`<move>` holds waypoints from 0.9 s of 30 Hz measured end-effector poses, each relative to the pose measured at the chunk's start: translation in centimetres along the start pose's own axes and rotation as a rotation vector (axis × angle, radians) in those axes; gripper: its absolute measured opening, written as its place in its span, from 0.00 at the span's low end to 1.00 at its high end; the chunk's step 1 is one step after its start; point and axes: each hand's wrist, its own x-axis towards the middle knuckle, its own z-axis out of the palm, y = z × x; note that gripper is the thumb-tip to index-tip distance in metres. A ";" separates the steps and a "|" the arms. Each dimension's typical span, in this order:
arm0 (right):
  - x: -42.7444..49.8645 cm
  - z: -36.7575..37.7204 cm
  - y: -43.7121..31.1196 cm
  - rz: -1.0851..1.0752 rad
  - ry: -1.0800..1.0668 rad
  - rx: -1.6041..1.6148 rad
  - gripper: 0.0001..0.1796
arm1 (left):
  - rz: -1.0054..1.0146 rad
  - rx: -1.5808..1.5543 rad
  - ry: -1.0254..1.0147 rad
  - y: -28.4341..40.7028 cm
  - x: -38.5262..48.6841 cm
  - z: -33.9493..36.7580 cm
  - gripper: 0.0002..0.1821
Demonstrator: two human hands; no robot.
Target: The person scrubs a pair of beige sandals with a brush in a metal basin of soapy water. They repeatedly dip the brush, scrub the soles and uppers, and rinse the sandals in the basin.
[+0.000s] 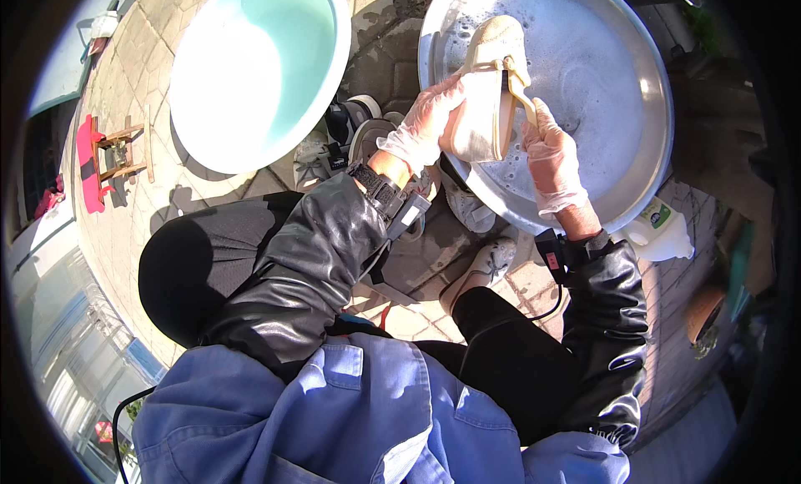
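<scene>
My left hand (pixel 432 124), in a thin clear glove, grips a cream-coloured shoe (pixel 479 118) by its side and heel part, toe pointing away from me. The shoe is held over the near left part of a round metal basin (pixel 651 171) that holds sudsy water (pixel 582 64). At the shoe's right side my right hand (pixel 551 149), gloved too, pinches a cream strap or lace end (pixel 530 111) between thumb and fingers. A bow or knot lies across the shoe's upper. Its inside is mostly hidden.
Left of the metal basin stands a light green basin (pixel 341 52) with water. Several shoes (pixel 369 133) lie between and below the basins on the paving. A white plastic bottle (pixel 663 233) lies by the metal basin's lower right rim. A wooden stool (pixel 122 149) stands far left.
</scene>
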 end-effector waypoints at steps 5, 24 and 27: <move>-0.8 0.4 -1.4 0.035 -0.114 0.156 0.20 | 0.053 -0.036 -0.007 1.0 0.1 -0.1 0.29; 0.1 -0.5 -1.6 0.197 -0.224 0.076 0.24 | 0.085 -0.026 0.069 0.7 0.1 -0.9 0.26; -2.7 -1.5 -2.5 0.177 -0.452 0.267 0.27 | 0.140 -0.004 -0.044 3.7 1.2 -4.0 0.28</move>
